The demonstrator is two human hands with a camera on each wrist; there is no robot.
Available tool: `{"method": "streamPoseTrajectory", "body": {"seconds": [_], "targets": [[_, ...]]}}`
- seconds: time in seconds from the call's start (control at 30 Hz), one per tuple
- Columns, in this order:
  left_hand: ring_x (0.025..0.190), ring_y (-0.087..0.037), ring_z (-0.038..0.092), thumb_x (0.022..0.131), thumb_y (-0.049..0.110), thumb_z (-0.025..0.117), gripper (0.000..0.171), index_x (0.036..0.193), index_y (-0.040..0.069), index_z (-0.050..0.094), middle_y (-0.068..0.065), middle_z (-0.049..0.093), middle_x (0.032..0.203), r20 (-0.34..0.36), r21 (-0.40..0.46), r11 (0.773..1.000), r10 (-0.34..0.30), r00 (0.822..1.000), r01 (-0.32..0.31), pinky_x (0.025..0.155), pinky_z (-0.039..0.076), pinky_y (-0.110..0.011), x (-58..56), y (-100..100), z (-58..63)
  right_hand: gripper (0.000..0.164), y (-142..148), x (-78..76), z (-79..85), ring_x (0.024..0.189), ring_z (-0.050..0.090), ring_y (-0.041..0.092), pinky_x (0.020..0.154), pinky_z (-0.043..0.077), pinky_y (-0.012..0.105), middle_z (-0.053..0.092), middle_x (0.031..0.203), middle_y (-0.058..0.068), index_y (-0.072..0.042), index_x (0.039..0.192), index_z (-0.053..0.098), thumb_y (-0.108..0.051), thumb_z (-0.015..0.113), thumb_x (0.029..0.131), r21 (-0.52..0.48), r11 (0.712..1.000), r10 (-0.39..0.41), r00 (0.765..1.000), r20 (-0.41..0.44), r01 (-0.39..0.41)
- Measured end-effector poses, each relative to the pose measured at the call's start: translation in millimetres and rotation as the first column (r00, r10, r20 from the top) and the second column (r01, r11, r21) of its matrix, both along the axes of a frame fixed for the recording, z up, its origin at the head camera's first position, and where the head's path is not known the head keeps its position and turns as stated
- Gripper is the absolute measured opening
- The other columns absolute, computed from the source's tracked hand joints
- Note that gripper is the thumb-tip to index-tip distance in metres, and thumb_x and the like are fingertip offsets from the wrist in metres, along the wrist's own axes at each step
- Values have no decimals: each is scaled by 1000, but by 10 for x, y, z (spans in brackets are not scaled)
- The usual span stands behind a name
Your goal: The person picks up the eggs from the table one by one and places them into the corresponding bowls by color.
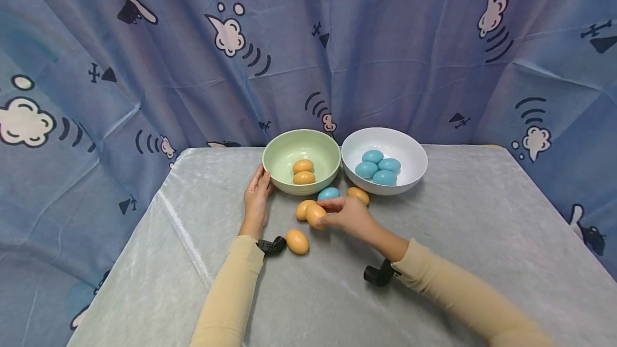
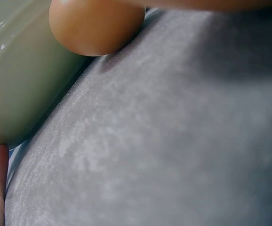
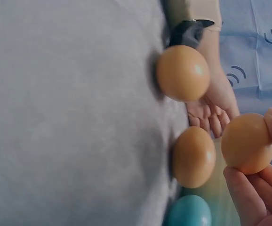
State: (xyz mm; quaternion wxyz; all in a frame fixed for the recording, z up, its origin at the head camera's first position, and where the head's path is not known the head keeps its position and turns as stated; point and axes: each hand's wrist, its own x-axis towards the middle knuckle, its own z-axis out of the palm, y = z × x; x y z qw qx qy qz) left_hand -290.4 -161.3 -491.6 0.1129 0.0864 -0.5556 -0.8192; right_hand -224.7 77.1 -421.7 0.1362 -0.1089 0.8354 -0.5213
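My right hand [image 1: 353,219] pinches an orange egg [image 1: 316,217] between thumb and fingertips, above the table in front of the green bowl [image 1: 277,178]. The right wrist view shows this grip on the egg [image 3: 247,147] up close. With extended fingers, my left hand [image 1: 256,201] touches the left side of the green bowl, which contains two orange eggs [image 1: 303,171]. Behind the held egg lies another orange egg [image 1: 303,209], partly covered by it. A blue egg [image 1: 328,193] sits close to the bowl, near my right fingers. One more orange egg [image 1: 297,241] lies nearer, beside my left wrist.
A white bowl [image 1: 415,171] stands to the right of the green one, with several blue eggs [image 1: 384,177] in it. In front of it lies an orange egg [image 1: 358,195]. A grey cloth covers the table [image 1: 308,304]; a blue patterned curtain [image 1: 289,52] hangs behind.
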Motion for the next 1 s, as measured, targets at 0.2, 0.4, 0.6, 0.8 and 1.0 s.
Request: {"method": "streamPoseTrajectory", "body": {"seconds": [0.2,0.4,0.6,0.8,1.0], "targets": [[142,-20,45,102,25,58,54,152,12,42,-5,40,159,6,-4,1000,-3,1000,3,114,43,-36,10,-3,4,49,-21,-97,123,114,67,22,90,58,29,74,117,10,-7,122,72,-22,87,77,12,1000,-24,999,-45,24],[141,-19,45,101,27,59,56,152,12,42,-5,40,159,2,-5,1000,-4,1000,4,112,45,-31,0,-7,-18,51,-40,-194,218,118,66,23,98,56,36,73,121,9,-8,123,72,-24,87,77,-21,1000,-23,997,-68,22],[142,-16,45,101,28,59,56,152,13,41,-3,40,159,-3,-12,1000,-11,1000,11,112,46,-30,-7,-16,-28,53,-91,-285,313,119,66,22,101,55,37,72,122,8,-8,124,71,-25,87,77,-33,999,-32,997,-73,30],[143,-19,43,101,28,58,57,153,13,40,-4,38,160,-14,-13,1000,-22,1000,22,114,43,-34,-5,-19,-18,53,-164,-367,376,117,66,19,101,54,36,73,122,6,-11,124,72,-28,87,76,-26,998,-55,996,-65,53],[144,-18,42,101,30,59,58,153,15,39,-3,36,161,-5,-1,1000,-26,1000,26,117,39,-36,-2,-25,-34,50,-253,-463,411,118,66,21,100,55,35,72,123,8,-9,124,71,-26,85,79,-15,997,-70,995,-67,69]]}}
